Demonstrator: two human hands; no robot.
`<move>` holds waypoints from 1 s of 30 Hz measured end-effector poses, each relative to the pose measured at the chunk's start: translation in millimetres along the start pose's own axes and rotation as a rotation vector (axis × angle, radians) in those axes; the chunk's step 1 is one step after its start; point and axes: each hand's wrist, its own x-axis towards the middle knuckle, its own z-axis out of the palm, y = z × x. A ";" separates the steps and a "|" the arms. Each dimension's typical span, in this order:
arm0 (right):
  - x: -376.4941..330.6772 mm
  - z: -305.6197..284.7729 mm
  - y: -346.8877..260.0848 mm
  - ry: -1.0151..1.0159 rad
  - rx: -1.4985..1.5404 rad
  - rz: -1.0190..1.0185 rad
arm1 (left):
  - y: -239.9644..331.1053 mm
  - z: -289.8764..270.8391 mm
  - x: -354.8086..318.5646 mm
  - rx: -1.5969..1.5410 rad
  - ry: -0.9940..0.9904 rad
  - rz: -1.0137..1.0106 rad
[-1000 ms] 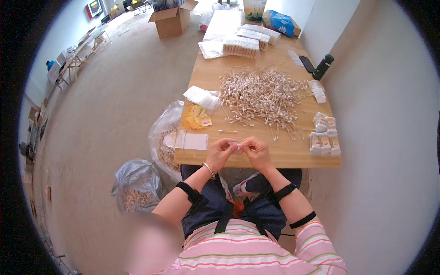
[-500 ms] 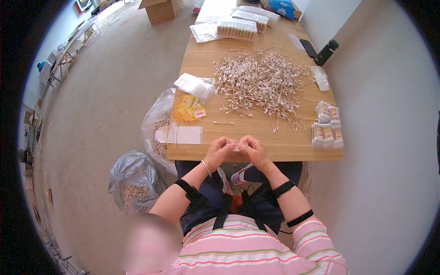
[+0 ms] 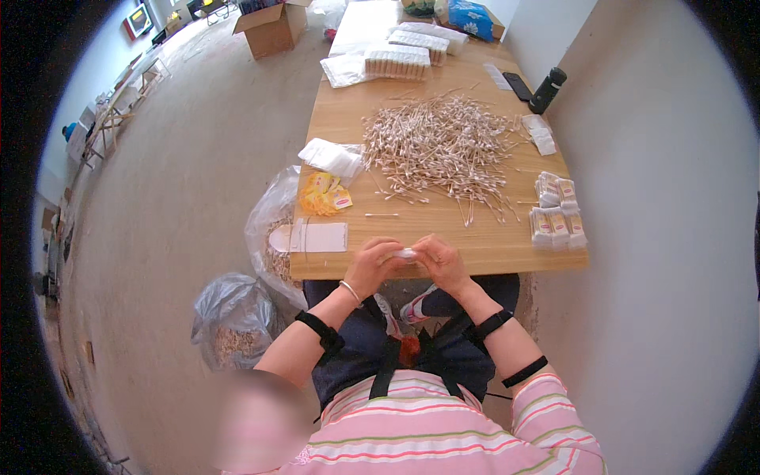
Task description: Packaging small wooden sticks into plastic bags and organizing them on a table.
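At the table's near edge, my left hand (image 3: 370, 267) and my right hand (image 3: 445, 264) meet with fingers closed around a small white packet (image 3: 406, 253). The fingers cover most of it, so its contents cannot be made out. Beyond them lies a broad loose pile of cotton swabs (image 3: 439, 146). One single swab (image 3: 382, 214) rests apart, just past my left hand. To its left are a white card (image 3: 324, 237) with a rounded end, yellow printed labels (image 3: 323, 194) and white plastic bags (image 3: 331, 157). Filled swab packets (image 3: 556, 226) stand in rows at the right edge.
Larger bundles of swabs (image 3: 397, 62) lie at the table's far end. A dark bottle (image 3: 548, 90) and a black phone (image 3: 518, 87) sit near the right wall. Plastic sacks of swabs (image 3: 235, 321) stand on the floor at left; a cardboard box (image 3: 271, 32) is farther off.
The white packet shows more plainly between my fingertips, and my right hand has turned slightly. The whole view has shifted a little; the things on the table keep their places.
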 end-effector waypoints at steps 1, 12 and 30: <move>-0.1 -0.9 -3.1 -0.002 -0.021 -0.020 | 0.2 -1.8 -2.3 0.052 0.041 0.031; -3.6 -0.8 -14.8 0.091 -0.509 -0.359 | 16.6 -8.5 -0.6 0.471 0.065 0.292; 0.9 4.1 -17.7 0.060 -0.452 -0.217 | 4.2 -0.7 -0.8 0.244 0.108 0.127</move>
